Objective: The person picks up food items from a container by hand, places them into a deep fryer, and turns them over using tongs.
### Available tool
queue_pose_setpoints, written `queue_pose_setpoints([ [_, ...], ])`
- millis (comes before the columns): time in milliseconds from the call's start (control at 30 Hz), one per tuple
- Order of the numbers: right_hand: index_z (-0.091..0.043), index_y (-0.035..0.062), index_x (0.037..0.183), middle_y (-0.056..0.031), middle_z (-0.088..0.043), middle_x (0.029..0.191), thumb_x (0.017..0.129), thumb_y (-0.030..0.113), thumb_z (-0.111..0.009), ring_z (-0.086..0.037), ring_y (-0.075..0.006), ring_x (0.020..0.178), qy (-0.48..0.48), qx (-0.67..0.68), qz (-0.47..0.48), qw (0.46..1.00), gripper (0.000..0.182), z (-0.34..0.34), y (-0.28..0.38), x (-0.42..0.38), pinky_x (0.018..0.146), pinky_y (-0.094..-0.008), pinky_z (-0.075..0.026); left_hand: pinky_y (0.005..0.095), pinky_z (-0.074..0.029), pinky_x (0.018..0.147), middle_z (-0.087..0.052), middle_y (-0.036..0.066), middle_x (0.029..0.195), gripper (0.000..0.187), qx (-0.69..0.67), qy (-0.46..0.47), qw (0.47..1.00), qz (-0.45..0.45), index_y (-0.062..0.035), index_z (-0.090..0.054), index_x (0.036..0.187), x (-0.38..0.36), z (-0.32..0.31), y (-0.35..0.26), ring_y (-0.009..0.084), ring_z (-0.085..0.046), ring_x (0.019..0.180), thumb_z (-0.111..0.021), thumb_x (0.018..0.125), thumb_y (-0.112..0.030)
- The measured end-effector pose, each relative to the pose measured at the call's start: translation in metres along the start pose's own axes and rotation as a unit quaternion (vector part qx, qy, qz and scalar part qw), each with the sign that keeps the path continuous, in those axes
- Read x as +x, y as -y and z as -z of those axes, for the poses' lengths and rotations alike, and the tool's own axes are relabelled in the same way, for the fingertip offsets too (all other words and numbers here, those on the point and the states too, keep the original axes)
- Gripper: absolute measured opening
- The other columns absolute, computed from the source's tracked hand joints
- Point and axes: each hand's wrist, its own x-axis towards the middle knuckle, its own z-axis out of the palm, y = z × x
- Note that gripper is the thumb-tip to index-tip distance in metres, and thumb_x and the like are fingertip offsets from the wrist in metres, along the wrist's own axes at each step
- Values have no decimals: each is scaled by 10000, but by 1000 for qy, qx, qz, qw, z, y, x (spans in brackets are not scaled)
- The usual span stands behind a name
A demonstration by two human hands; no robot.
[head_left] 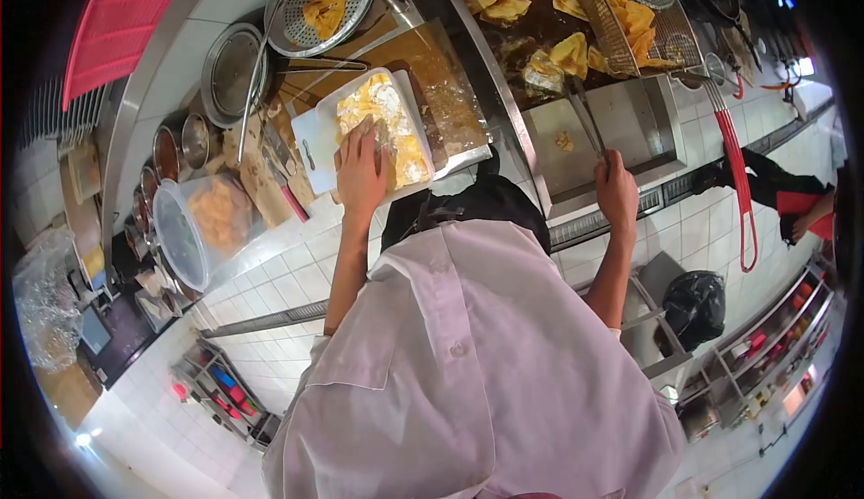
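My left hand (363, 164) reaches over a white tray (431, 170) of yellow pieces coated in white flour (387, 103). Its fingertips touch the floured pieces; whether they grip one cannot be made out. My right hand (616, 191) is closed round the handle of metal tongs (586, 114). The tongs' far end reaches into the dark oil of the fryer (531, 13), beside a pale floured piece (544, 73) and several golden pieces (570, 53).
A wire basket (598, 8) of fried pieces stands at the fryer's right. A perforated bowl (353, 26), a knife with a red handle (294, 203) and a clear tub (184, 233) lie to the left. A person's arm (817, 211) shows at far right.
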Motion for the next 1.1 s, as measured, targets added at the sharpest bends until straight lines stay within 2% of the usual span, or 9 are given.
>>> queue_pose_setpoints([
  [200, -602, 118, 1312, -226, -750, 969, 1028, 300, -577, -709, -452, 950, 44, -73, 13, 996, 338, -4, 37, 25, 809, -562, -542, 480, -411, 1123, -554, 61, 1516, 428, -7, 5, 1000, 8, -86, -593, 1396, -2, -6, 7, 327, -497, 1383, -647, 996, -228],
  [300, -608, 116, 1345, -224, -750, 993, 1021, 315, -576, -704, -446, 967, 49, -56, 72, 995, 382, -24, 42, 43, 836, -558, -537, 482, -411, 1124, -560, 61, 1511, 428, -4, 10, 1000, 8, -88, -597, 1395, -3, -9, 10, 333, -499, 1381, -648, 991, -221],
  [500, -624, 96, 1315, -224, -753, 1023, 1023, 312, -585, -701, -446, 999, 49, -24, 51, 997, 365, -19, 65, 46, 862, -555, -537, 475, -416, 1120, -563, 52, 1512, 435, -5, 9, 1000, 6, -95, -596, 1407, -3, -9, 11, 327, -510, 1369, -641, 994, -223],
  [700, -624, 67, 1243, -252, -740, 953, 1013, 292, -585, -705, -470, 934, 6, -21, 31, 999, 324, -24, 41, 52, 787, -573, -547, 464, -414, 1121, -555, 38, 1527, 440, -4, 17, 1000, 14, -112, -593, 1423, -2, -5, 7, 309, -517, 1369, -633, 999, -226],
  [800, -626, 85, 1288, -250, -740, 1039, 1030, 318, -573, -691, -465, 1017, 33, -34, 27, 998, 352, -38, 39, 75, 872, -565, -531, 464, -416, 1115, -557, 48, 1517, 414, -2, 23, 1000, 11, -94, -603, 1396, -3, -7, 8, 315, -520, 1366, -626, 1008, -237],
  [1000, -619, 76, 1261, -246, -734, 1016, 1021, 323, -576, -690, -462, 998, 5, -13, 37, 999, 346, -33, 66, 82, 857, -565, -534, 455, -422, 1109, -537, 22, 1548, 429, 13, 33, 999, 14, -108, -604, 1407, -2, -6, 7, 285, -525, 1362, -638, 997, -232],
  [1100, -622, 48, 1165, -227, -745, 1000, 1017, 296, -575, -703, -451, 973, -33, -4, 69, 997, 292, -28, 64, 68, 817, -559, -548, 450, -425, 1106, -539, 18, 1546, 434, 11, 26, 999, 15, -103, -604, 1408, -2, -7, 7, 281, -527, 1359, -641, 995, -231],
])
